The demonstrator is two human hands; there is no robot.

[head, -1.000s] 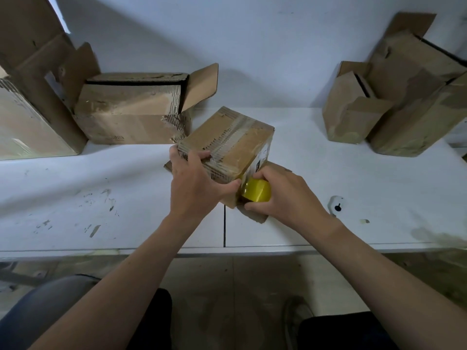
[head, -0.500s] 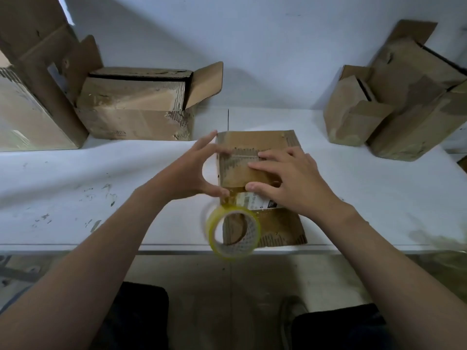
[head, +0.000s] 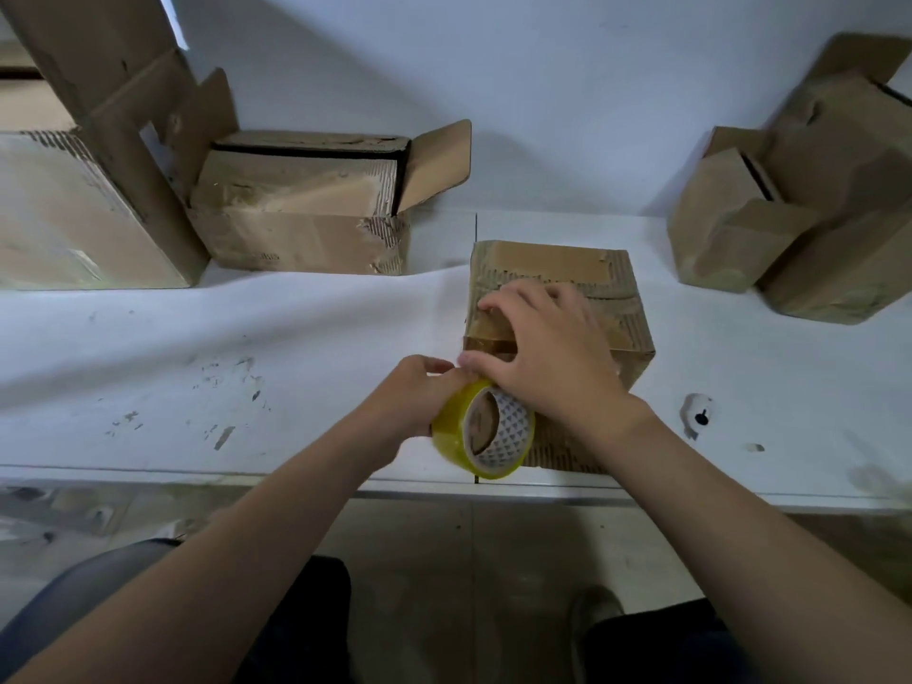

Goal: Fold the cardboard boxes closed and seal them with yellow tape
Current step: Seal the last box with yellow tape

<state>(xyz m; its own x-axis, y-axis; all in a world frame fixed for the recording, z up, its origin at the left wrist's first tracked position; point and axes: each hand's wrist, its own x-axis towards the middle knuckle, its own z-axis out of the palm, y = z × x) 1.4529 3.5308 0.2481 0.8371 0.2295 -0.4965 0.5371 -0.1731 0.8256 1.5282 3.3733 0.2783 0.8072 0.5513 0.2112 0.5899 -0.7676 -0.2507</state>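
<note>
A small brown cardboard box (head: 557,269) with its flaps folded shut stands on the white table (head: 247,348), right of centre. My right hand (head: 548,348) lies spread on the box's top and near edge, fingers pressing the cardboard. My left hand (head: 409,402) grips a roll of yellow tape (head: 481,429) at the box's near left corner, fingertips meeting my right thumb. The roll stands on edge, its patterned core facing me. The box's near side is mostly hidden behind my hands and the roll.
An open box (head: 306,209) lies on its side at the back left, beside a large box (head: 74,199) with tall raised flaps. Two more open boxes (head: 809,204) lean together at the back right. The table's front edge (head: 197,478) runs just below the roll.
My left hand dropped from the box's left side to take the tape roll at the near corner. My right hand shifted slightly toward the box's near edge. The box stays flat.
</note>
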